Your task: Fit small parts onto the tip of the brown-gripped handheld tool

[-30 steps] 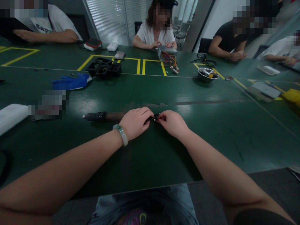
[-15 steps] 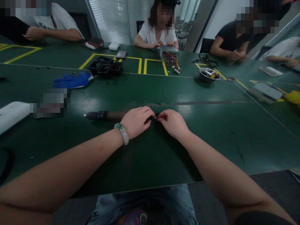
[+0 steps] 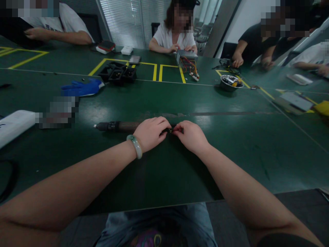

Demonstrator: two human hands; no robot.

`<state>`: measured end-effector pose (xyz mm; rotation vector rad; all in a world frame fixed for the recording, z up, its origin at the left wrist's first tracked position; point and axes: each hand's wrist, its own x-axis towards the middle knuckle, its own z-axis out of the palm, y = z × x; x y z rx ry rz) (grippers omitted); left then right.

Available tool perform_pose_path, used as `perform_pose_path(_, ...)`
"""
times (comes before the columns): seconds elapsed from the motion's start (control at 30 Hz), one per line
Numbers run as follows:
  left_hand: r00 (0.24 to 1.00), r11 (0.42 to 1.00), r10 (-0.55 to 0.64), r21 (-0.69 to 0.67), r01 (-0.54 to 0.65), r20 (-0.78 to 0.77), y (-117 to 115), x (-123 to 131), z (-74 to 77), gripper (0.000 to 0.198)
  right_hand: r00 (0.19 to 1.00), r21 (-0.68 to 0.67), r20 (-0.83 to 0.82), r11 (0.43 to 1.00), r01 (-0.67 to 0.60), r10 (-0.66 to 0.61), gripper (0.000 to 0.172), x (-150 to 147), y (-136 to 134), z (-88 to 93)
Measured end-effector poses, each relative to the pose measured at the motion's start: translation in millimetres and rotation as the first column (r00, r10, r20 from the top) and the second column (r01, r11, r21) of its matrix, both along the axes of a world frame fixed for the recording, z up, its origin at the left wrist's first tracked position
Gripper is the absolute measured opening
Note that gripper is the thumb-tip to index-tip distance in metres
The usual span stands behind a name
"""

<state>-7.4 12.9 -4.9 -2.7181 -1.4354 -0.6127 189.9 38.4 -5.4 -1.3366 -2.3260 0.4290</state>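
A dark electric screwdriver lies across the green table, its metal tip pointing left. My left hand is closed over its right end and covers that part. Just to the right, my right hand is closed in a pinch, thumb and fingertips together. A tiny shiny metal piece shows in the narrow gap between both hands' fingertips; its kind is too small to tell. A bangle is on my left wrist.
A white power strip and a blue glove lie at the left. Beyond are black plastic parts, a metal bowl of small parts and a grey metal box with wires. Several people sit around the table.
Both my hands stay almost in place, fingertips still together. At the far right, a co-worker in black has moved a hand left to the black cables. The view has shifted slightly.
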Motion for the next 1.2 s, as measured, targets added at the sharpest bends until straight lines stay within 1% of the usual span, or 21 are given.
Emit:
perform_pose_path(0.1, 1.0, 1.0, 0.004, -0.004, -0.004, 0.0, 0.0, -0.1, 0.4, 0.022, 1.0, 0.025, 0.012, 1.0, 0.012, -0.012, 0.004, 0.2, 0.0, 0.3)
perform_pose_path(0.23, 1.0, 1.0, 0.0, -0.012, 0.0, 0.002, -0.2, -0.1, 1.3, 0.022, 0.997, 0.046, 0.075, 0.999, -0.018, 0.014, 0.003, 0.4, -0.4, -0.7)
perform_pose_path(0.3, 1.0, 1.0, -0.003, -0.014, 0.003, 0.006, -0.1, -0.1, 1.3, 0.022, 0.996, 0.055, 0.094, 0.998, -0.013, 0.008, 0.004, 0.5, -0.3, -0.9)
perform_pose_path(0.4, 1.0, 1.0, -0.004, -0.011, 0.004, 0.011, 0.0, -0.2, 0.7, 0.022, 0.996, 0.053, 0.088, 0.999, 0.001, -0.005, 0.006, 1.2, 0.4, -0.3)
perform_pose_path(0.63, 1.0, 1.0, -0.007, -0.02, 0.008, 0.024, 0.1, -0.6, -0.1, 0.022, 0.995, 0.03, 0.086, 0.998, -0.049, 0.046, 0.007, 3.2, 2.0, 2.1)
perform_pose_path(0.87, 1.0, 1.0, -0.006, -0.02, 0.006, 0.017, -0.1, -0.5, 0.5, 0.022, 0.993, 0.053, 0.106, 0.997, -0.049, 0.043, 0.006, 2.9, 2.4, 0.9)
perform_pose_path(1.2, 1.0, 1.0, -0.001, -0.02, 0.001, 0.026, -0.3, 0.1, 1.4, 0.023, 0.996, 0.065, 0.062, 0.995, -0.073, 0.069, 0.006, 6.0, 3.9, 1.9)
